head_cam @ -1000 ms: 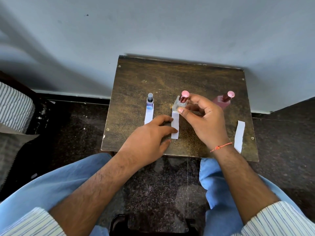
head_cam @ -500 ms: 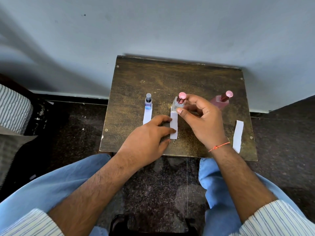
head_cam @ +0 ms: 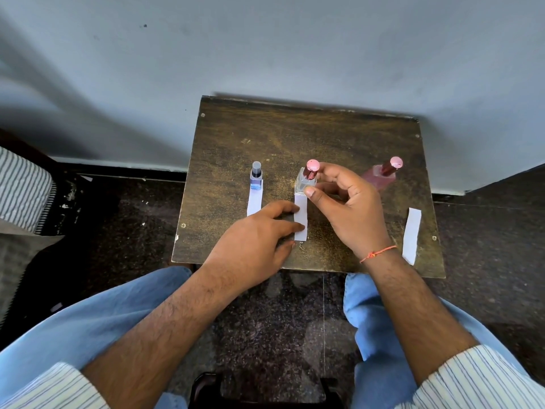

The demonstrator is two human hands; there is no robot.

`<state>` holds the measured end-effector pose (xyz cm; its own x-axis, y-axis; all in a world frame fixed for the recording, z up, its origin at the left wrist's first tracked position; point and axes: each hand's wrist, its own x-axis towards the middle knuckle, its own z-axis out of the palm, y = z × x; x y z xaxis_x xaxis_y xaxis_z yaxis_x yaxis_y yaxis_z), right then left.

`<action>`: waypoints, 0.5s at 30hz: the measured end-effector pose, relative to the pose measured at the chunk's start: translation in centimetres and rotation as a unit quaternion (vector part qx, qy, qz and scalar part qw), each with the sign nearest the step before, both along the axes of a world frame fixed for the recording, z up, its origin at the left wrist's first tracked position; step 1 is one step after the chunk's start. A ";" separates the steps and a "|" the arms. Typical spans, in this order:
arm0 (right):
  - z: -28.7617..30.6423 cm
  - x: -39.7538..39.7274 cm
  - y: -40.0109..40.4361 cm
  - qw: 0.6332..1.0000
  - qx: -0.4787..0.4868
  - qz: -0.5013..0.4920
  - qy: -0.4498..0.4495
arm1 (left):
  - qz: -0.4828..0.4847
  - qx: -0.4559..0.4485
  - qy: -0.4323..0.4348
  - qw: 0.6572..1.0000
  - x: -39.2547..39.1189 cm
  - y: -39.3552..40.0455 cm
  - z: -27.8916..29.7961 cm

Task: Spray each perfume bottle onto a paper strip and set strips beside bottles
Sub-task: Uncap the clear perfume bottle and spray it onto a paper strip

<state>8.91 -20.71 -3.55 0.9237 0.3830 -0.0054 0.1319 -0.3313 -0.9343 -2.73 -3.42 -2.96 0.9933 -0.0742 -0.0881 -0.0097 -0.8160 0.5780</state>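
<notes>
Small bench (head_cam: 230, 160), edge near. Right hand (head_cam: 348, 208) pinches the clear bottle (head_cam: 305, 184); a slip topples it. Left hand (head_cam: 259, 240) fingers, relaxed, pin the middle strip (head_cam: 300, 219), which may skid.

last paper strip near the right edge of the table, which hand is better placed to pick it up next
Right. The right hand is on the middle bottle, nearer the loose strip. The left hand rests on the middle strip and would have to cross over.

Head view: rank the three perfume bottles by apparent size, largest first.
1. Pink bottle, far right, tilted by the wide lens.
2. Clear bottle, held by the right hand, which may hide part of it.
3. Blue bottle, the slimmest.
All stand about equally far away.
</notes>
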 end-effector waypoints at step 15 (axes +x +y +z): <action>0.5 -0.4 -0.3 1.000 -0.002 0.003 0.013 | 0.006 -0.007 -0.026 1.000 0.1 -0.1 0.0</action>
<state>8.54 -20.99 -3.00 0.9209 0.3886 -0.0305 0.1100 -0.3344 -0.9360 -2.61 -3.53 -2.94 0.9974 -0.0637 -0.0347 -0.0311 -0.8077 0.5888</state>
